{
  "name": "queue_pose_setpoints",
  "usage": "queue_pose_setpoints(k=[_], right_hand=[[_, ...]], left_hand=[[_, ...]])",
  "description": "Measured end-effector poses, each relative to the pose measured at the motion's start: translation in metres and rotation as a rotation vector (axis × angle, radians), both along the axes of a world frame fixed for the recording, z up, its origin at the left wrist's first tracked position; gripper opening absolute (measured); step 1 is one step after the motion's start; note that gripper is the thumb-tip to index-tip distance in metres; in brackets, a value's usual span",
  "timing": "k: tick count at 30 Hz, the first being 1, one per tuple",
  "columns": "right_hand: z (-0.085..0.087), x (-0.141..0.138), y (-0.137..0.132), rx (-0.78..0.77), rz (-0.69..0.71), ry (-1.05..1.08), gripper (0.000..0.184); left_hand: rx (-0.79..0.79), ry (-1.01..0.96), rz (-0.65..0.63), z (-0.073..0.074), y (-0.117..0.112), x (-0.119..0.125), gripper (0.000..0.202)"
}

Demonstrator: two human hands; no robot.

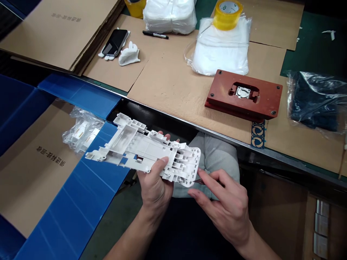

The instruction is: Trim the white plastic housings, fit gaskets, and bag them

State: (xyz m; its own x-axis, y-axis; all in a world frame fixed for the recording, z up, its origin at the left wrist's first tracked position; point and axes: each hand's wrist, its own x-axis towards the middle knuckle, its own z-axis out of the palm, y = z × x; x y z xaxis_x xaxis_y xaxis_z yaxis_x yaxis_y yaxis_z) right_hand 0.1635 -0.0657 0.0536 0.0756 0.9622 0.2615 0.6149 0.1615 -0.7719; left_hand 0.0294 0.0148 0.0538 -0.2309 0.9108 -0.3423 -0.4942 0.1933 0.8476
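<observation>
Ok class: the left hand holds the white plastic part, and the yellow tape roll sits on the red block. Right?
No: the yellow tape roll sits on the bagged white pack, not the red block, as the head view shows. The left hand holds the white plastic part.

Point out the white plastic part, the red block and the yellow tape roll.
White plastic part [143, 150]: head view, on its flat middle.
Red block [267, 97]: head view, on its top face.
Yellow tape roll [227, 14]: head view, on its outer side.
</observation>
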Motion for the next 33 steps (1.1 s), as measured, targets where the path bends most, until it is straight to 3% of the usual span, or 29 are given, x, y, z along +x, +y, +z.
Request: queue_pose_setpoints(k=[4, 8, 14, 18, 23, 27, 30, 33], right_hand=[[-0.006, 0.004, -0.003, -0.060, 0.080, 0.081, 0.029], [-0.014, 0.014, -0.003, -0.153, 0.006, 0.164, 0.021], [-0.023, 0.029, -0.001, -0.194, -0.038, -0.013, 0.013], [-0.029, 0.042, -0.004, -0.267, 0.016, -0.179, 0.028], [-0.028, 0.072, 0.000, -0.205, 0.047, -0.340, 0.022], [-0.012, 0.101, 0.015, -0.085, 0.182, -0.486, 0.021], [0.006, 0.113, 0.030, -0.017, 0.236, -0.682, 0.031], [0.021, 0.116, 0.046, 0.038, 0.341, -0.778, 0.041]], left_hand=[[0.037, 0.012, 0.030, -0.006, 0.004, -0.003, 0.077], [0.013, 0.018, 0.028, -0.011, 0.005, -0.007, 0.076], [-0.002, 0.016, -0.011, -0.013, 0.005, -0.011, 0.070], [-0.061, -0.052, -0.146, -0.012, 0.002, -0.018, 0.068], [-0.327, -0.333, -0.384, -0.004, -0.001, -0.025, 0.053], [-0.498, -0.498, -0.624, 0.003, -0.008, -0.025, 0.059], [-0.546, -0.562, -0.718, 0.007, -0.016, -0.025, 0.064], [-0.582, -0.590, -0.825, 0.013, -0.023, -0.024, 0.080]])
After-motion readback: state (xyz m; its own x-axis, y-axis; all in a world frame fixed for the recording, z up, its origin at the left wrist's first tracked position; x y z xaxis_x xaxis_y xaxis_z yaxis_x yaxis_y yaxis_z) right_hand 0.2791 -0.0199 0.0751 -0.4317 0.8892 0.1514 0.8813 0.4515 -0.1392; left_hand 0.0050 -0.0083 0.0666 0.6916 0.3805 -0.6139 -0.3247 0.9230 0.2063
